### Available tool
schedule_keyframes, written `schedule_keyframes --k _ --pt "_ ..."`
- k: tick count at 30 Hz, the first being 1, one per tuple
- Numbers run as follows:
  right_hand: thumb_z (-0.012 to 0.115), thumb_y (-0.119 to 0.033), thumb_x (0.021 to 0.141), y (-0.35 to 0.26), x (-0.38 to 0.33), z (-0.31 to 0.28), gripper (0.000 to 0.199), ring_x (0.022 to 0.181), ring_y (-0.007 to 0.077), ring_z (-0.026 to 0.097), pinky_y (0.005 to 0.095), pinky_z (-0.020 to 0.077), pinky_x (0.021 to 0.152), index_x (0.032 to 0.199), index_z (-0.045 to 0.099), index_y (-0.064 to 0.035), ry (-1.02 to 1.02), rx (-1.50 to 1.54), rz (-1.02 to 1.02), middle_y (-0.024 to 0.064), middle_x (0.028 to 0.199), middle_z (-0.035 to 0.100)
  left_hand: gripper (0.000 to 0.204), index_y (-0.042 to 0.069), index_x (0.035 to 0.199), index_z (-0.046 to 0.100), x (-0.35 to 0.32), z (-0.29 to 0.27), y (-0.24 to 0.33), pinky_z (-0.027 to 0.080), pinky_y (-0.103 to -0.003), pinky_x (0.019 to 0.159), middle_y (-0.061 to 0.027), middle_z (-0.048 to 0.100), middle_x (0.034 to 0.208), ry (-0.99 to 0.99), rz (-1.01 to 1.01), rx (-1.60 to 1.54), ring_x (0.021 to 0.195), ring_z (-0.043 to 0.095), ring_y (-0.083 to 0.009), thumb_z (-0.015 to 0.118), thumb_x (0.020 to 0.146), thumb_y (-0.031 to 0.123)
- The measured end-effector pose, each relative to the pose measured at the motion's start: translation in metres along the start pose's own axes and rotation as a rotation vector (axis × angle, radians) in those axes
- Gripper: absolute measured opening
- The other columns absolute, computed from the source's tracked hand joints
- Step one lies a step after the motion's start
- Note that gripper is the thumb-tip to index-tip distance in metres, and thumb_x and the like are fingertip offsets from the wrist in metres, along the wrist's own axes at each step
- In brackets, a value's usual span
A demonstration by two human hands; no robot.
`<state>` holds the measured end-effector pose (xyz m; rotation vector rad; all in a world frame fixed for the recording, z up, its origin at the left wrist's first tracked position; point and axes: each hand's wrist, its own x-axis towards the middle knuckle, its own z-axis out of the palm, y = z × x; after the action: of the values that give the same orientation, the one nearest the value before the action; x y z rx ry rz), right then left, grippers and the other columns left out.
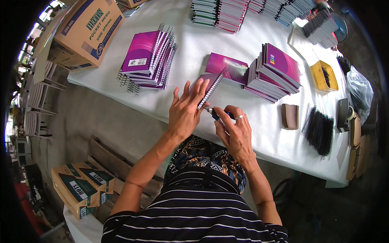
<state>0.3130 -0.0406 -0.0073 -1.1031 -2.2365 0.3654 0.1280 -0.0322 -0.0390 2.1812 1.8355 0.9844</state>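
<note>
My left hand lies over a purple spiral notebook near the table's front edge, its fingers stretched out and spread; the thumb is mostly hidden. A metal wire coil runs along the notebook's right side. In my right hand I grip small pliers with dark handles, and their jaws meet the coil's near end. Just behind, a flat purple notebook rests on the table. Whether the jaws are closed on the wire, I cannot tell.
Coil-bound purple notebooks are stacked at left, with another purple stack at right. Black coils, a small brown box and a yellow tray lie further right. A large carton stands far left.
</note>
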Motion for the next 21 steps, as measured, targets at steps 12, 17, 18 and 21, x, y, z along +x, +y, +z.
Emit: schedule_keyframes --k 12,17,18,21 --pt "0.056 -0.013 0.099 0.020 0.033 -0.026 0.025 0.071 0.0131 0.059 0.0294 0.0479 0.062 0.120 0.063 -0.0013 -0.518 0.875 0.379 0.0077 0.088 0.061 0.074 0.015 0.147 0.046 0.003 -0.016 0.007 0.032 -0.055 0.110 -0.0051 0.057 0.141 0.120 0.085 0.072 0.134 0.048 -0.0347 0.068 0.078 -0.004" --pt "0.057 -0.013 0.097 0.036 0.033 -0.034 0.028 0.079 0.0225 0.061 0.0364 0.0492 0.072 0.122 0.063 -0.0020 -0.264 0.400 0.297 0.0125 0.094 0.063 0.064 0.018 0.144 0.051 0.035 -0.078 -0.003 0.034 -0.054 0.110 0.0002 0.057 0.141 0.363 0.186 0.236 0.133 0.050 -0.0324 0.070 0.083 0.011" --pt "0.057 -0.013 0.097 0.041 0.035 -0.034 0.028 0.083 0.0249 0.063 0.0394 0.0492 0.076 0.123 0.063 -0.0029 -0.226 0.241 0.306 0.0129 0.098 0.064 0.063 0.018 0.144 0.052 0.045 -0.093 -0.016 0.034 -0.052 0.110 0.0006 0.057 0.141 0.421 0.201 0.249 0.132 0.051 -0.0332 0.070 0.084 0.014" --pt "0.068 -0.012 0.090 0.053 0.041 -0.015 0.041 0.110 0.0311 0.060 0.0446 0.0469 0.096 0.130 0.059 -0.0067 -0.007 0.139 0.145 0.0137 0.116 0.063 0.060 0.009 0.145 0.048 0.070 -0.136 -0.040 0.032 -0.046 0.114 -0.0098 0.058 0.139 0.240 0.256 -0.484 0.133 0.051 -0.0313 0.064 0.091 0.031"
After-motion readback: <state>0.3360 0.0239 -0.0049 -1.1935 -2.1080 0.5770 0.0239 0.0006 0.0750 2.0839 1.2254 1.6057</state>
